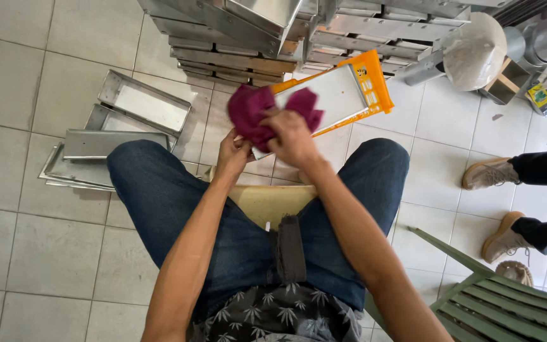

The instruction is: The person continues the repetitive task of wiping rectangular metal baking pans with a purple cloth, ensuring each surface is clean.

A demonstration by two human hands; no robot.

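I sit on a pale wooden stool (267, 202) with my knees apart, looking down. My right hand (292, 136) presses a crumpled magenta cloth (254, 111) against a flat metal panel with an orange frame (349, 92). The panel tilts up from lower left to upper right in front of me. At the panel's lower left end, my left hand (232, 152) grips its edge, partly under the cloth. The cloth hides the panel's near corner.
Several shallow metal trays (121, 126) lie on the tiled floor at left. Stacked metal trays (242, 38) rise straight ahead. A plastic-wrapped round object (473, 50) is at upper right. Another person's shoes (495, 174) stand at right, by a green slatted chair (508, 304).
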